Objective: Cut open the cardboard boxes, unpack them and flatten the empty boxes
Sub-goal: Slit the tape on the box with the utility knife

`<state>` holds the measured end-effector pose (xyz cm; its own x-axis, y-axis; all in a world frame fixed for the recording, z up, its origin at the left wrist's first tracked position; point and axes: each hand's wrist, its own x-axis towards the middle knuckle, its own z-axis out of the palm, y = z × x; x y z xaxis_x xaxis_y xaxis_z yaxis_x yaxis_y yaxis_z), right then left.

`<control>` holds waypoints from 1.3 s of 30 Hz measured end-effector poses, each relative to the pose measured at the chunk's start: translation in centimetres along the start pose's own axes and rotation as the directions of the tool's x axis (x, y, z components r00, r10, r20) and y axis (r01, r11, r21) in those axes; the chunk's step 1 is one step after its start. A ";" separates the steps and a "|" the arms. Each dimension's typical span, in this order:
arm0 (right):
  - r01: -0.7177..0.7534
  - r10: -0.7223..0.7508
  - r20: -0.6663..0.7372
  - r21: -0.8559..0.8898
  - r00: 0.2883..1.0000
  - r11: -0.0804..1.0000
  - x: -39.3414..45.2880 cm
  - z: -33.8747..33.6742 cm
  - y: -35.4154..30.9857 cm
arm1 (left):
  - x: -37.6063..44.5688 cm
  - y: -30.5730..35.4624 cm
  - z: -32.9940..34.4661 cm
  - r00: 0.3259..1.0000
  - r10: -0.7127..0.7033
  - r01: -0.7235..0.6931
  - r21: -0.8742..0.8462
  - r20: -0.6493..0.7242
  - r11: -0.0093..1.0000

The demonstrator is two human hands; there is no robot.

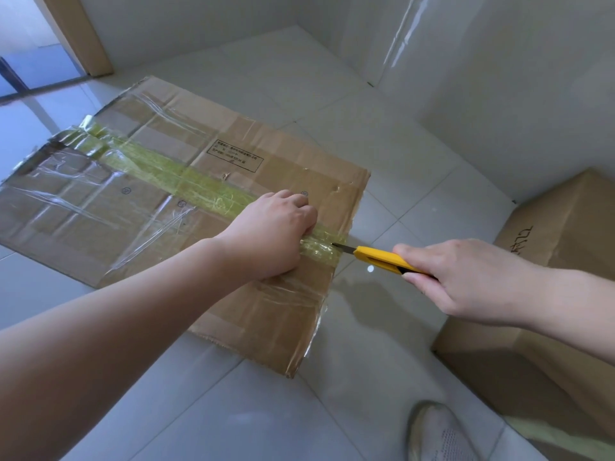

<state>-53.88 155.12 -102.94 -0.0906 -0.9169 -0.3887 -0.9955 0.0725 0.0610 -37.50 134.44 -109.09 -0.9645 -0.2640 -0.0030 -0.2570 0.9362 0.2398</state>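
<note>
Nearest to us, a pale shoe (439, 430) stands on the tiled floor (233, 410), well short of the flattened box (206, 207) that we take as our landmark. To the right of that box, apart from it, a second cardboard box (545, 294) still stands whole against the wall, so we judge it waits its turn.

Our right hand (466, 277) comes in from the right of the flattened box, fingers wrapped round the handle of the yellow utility knife (382, 257). The wrist is held low and the knife points leftward, nearly level, its short blade meeting the yellow-green tape (186, 178) just at the box's near right edge. That angle seems chosen to slip the blade under or along the tape seam.

Our left hand (273, 234) lies on the box beside the blade, knuckles up, fingers curled down onto the tape strip; whether they pinch the tape or merely press it we cannot tell. The forearm reaches straight across from the lower left, likely pinning the cardboard so it does not slide under the cut.

Farther along, the tape runs to the box's far left end, among clear tape strips (76, 207).
</note>
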 end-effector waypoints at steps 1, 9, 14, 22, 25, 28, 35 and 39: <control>-0.003 0.003 0.000 0.000 1.000 1.000 -0.3 0.1 0.1 | 0.0 0.0 0.0 1.000 -0.001 0.001 -0.001 0.002 1.000; -0.044 0.044 -0.064 0.001 0.997 0.999 -2.5 0.3 1.9 | 0.1 0.2 -0.2 1.000 -0.001 0.001 -0.013 -0.001 1.000; -0.151 0.156 -0.129 0.053 0.979 0.987 -3.7 0.3 2.8 | 0.5 0.3 -0.4 0.997 -0.015 0.012 -0.029 -0.075 0.999; -0.256 0.244 -0.206 -0.034 0.948 0.966 -2.5 -0.1 3.4 | 2.0 1.2 -1.7 0.976 -0.039 0.031 -0.042 -0.215 0.999; -0.167 0.169 -0.126 0.027 0.978 0.986 -2.0 -0.3 4.3 | 2.4 1.0 -2.3 0.969 -0.045 0.040 -0.026 -0.241 0.999; -0.067 0.067 -0.049 0.005 0.997 0.998 -1.4 -0.3 5.3 | 2.8 1.0 -2.9 0.974 -0.055 0.050 -0.027 -0.219 0.998; 0.070 -0.079 0.096 0.098 0.992 0.993 -0.2 -0.8 6.3 | 4.2 4.5 -4.5 0.967 0.236 -0.241 -0.040 -0.098 0.970; 0.136 -0.154 0.145 0.126 0.977 0.983 0.2 -1.0 6.3 | 5.6 6.1 -4.2 0.919 0.392 -0.394 0.095 0.032 0.914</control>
<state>-60.19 154.98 -101.70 0.0611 -0.8503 -0.5228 -0.9940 -0.0043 -0.1091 -44.22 137.71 -103.55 -0.9894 0.1320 0.0608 0.1389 0.9820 0.1283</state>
